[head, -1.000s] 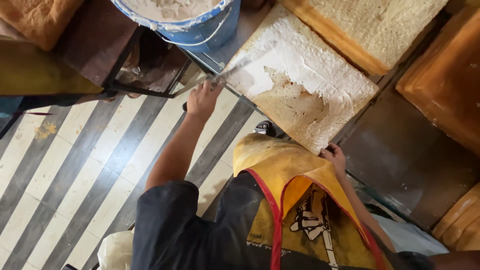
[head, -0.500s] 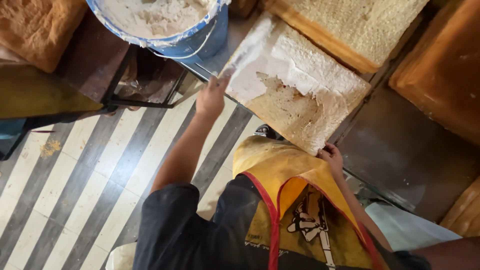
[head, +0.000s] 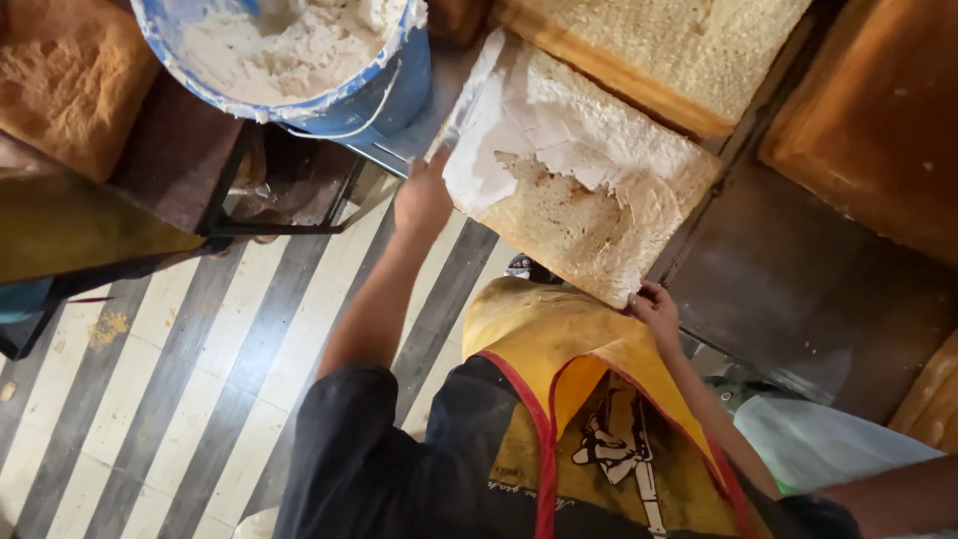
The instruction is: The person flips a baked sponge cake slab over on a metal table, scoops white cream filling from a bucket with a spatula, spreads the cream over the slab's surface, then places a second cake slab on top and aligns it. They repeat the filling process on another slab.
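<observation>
My left hand (head: 423, 198) grips a flat spreading blade (head: 467, 98) smeared with white paste, pressed along the upper left edge of a tan, porous square slab (head: 589, 235). White paste (head: 539, 135) covers the slab's upper half; its lower part is bare. My right hand (head: 656, 310) holds the slab's near corner, fingers curled over the edge. A blue bucket (head: 384, 95) of white paste stands just left of the blade, on a dark metal stand.
More tan porous slabs lie around: one at the top left (head: 70, 85), one at the top (head: 659, 50), a smooth orange one at the right (head: 878, 120). The striped floor (head: 180, 399) lies below the left arm. I wear a yellow apron (head: 559, 359).
My left hand has moved up along the slab's left edge with the blade, closer to the bucket. The right hand keeps its hold on the near corner.
</observation>
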